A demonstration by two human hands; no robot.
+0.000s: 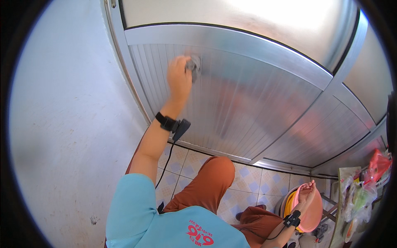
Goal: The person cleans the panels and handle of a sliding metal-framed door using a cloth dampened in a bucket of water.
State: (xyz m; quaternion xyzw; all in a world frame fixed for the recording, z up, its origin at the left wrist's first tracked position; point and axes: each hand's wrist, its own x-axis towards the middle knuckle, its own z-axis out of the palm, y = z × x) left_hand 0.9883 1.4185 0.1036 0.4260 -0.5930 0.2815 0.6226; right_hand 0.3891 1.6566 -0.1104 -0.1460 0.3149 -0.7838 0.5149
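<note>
My left hand [180, 74] presses a crumpled grey cloth [194, 66] against the ribbed metal panel [242, 102] of a door. The cloth sits high on the panel, left of its middle and below the frame's crossbar [198, 35]. A black strap with a small device [175, 124] is on my left wrist, and a cable hangs from it. Down at the right, my right hand [307, 192] appears in front of a pink plastic basin [311, 214]. Its palm shows and its fingers are loosely curled around nothing. Another strapped device [292, 219] is on that wrist.
A white wall [68, 108] runs along the left. Frosted panes [242, 21] fill the door's upper part. At the right, a small table [344, 183] bears plastic bags [361, 195]. Several basins are stacked beside it on the tiled floor [245, 192].
</note>
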